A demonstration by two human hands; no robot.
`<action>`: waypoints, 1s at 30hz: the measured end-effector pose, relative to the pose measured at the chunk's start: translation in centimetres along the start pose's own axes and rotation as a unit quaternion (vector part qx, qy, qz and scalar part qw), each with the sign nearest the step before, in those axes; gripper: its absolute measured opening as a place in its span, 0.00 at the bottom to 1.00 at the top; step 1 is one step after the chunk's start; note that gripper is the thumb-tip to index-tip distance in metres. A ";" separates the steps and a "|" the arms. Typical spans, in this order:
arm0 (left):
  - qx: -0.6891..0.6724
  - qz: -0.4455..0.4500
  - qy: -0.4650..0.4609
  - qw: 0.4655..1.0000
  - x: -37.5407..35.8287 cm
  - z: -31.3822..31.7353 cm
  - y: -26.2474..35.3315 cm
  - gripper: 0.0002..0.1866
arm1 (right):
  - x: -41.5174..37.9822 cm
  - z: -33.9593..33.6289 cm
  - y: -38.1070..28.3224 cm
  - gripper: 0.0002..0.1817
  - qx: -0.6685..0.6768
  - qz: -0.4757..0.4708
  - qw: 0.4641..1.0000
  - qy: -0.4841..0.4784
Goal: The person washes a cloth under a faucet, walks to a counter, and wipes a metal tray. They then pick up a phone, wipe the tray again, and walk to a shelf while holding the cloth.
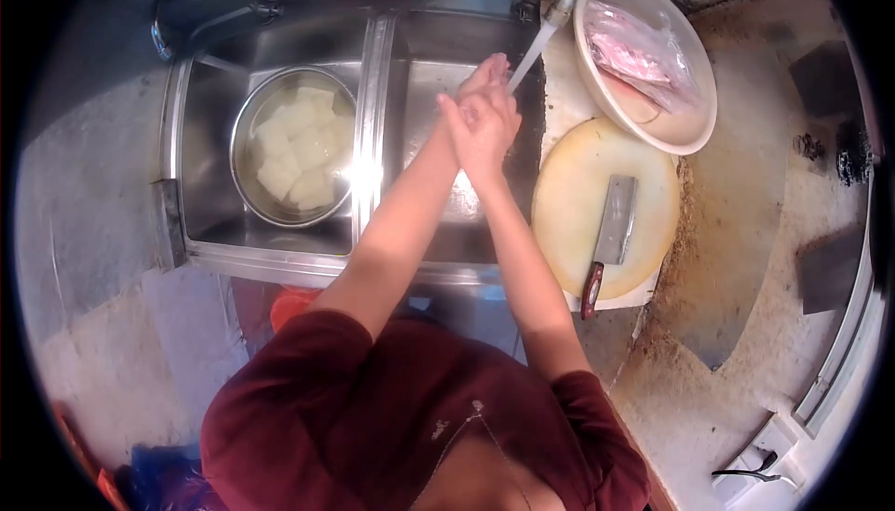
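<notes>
Both my hands are together over the right basin of the steel sink (438, 73), beside the water stream (530, 59) from the tap (562, 3). My left hand (488, 73) is the farther one, its fingers stretched up beside the stream, its palm partly covered. Wrapped over it is my right hand (489, 129), with the thumb on the left side and the fingers around my left hand near the wrist. No tool or food shows in either hand.
A round pot (240, 152) with pale pieces in water stands in the left basin. To the right, a cleaver (617, 222) lies on a round cutting board (569, 194). Behind it, a white bowl (701, 124) holds pink meat in plastic (634, 54). A red object (294, 306) is below the sink.
</notes>
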State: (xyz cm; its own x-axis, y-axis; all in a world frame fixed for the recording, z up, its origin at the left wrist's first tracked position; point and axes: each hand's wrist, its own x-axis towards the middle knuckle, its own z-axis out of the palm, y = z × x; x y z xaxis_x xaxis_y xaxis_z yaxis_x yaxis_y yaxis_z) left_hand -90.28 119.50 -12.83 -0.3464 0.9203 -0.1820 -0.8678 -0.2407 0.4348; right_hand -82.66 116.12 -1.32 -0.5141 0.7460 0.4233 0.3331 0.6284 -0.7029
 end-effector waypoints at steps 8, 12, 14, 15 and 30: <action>0.198 -0.008 0.149 0.969 -1.6 3.2 0.8 0.15 | 2.3 1.8 5.0 0.12 0.094 0.225 0.969 0.040; 0.347 0.077 0.249 0.901 -1.0 6.3 1.9 0.12 | -0.6 4.4 12.8 0.16 0.130 0.295 0.947 0.002; 0.461 0.087 0.198 0.861 0.0 7.3 2.2 0.10 | -2.8 3.9 12.3 0.20 0.134 0.252 0.958 -0.015; 0.514 0.090 0.173 0.836 0.3 7.9 2.2 0.10 | -3.6 3.6 11.7 0.23 0.134 0.232 0.963 -0.026; 0.392 -0.054 0.333 0.856 -7.7 2.4 3.2 0.16 | 2.2 3.6 7.5 0.12 0.647 0.428 0.628 0.060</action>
State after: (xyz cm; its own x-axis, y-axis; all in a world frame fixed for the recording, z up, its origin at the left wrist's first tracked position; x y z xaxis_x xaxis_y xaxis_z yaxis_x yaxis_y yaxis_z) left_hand -89.52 112.34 -7.93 -0.6325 0.4806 -0.6074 -0.4924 0.3559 0.7943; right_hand -84.17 121.73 -7.74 -0.4947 0.7484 -0.4417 -0.5138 -0.6618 -0.5459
